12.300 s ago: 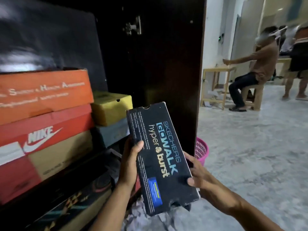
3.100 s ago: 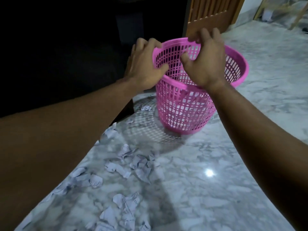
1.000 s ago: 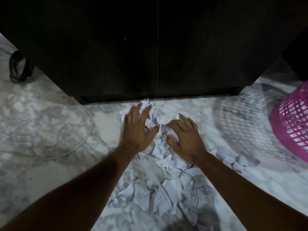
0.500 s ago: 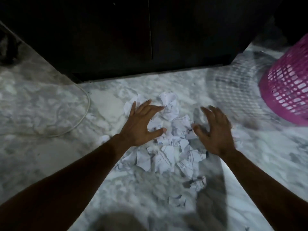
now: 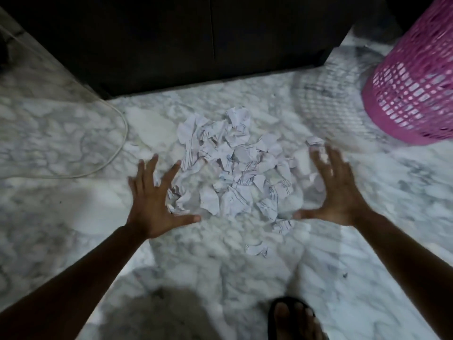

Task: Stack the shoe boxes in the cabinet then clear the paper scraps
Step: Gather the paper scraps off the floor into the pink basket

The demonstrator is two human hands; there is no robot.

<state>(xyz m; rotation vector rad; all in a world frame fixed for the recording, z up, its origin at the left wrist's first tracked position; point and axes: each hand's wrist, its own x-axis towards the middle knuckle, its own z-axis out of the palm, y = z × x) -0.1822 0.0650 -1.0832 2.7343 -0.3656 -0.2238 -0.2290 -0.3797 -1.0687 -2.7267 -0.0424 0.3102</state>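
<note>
While no box is in view and the cabinet doors appear closed, the findings are recorded as follows.

Step in hand: clearing of the paper scraps [image 5: 235, 168]; judged to be the gathering stage, the stacking being taken as finished, though the cabinet [image 5: 196, 33] interior cannot be seen.

Scraps: heaped in one loose pile on the marble floor [image 5: 61, 133], just in front of the cabinet base. One stray piece [image 5: 256, 249] is noted nearer the person, apart from the heap.

Left hand [image 5: 152, 204]: fingers spread wide, palm down, at the left edge of the pile; nothing is held.

Right hand [image 5: 335, 192]: likewise splayed and empty, at the right edge; blurred, so contact with the floor cannot be told.

Pink basket [image 5: 414, 94]: standing to the right of the pile, well apart from it.

Cord [image 5: 117, 148]: lying on the floor left of the heap.

Next move, as judged: both hands to be drawn together under the heap, the bundle lifted and carried right to the basket.
</note>
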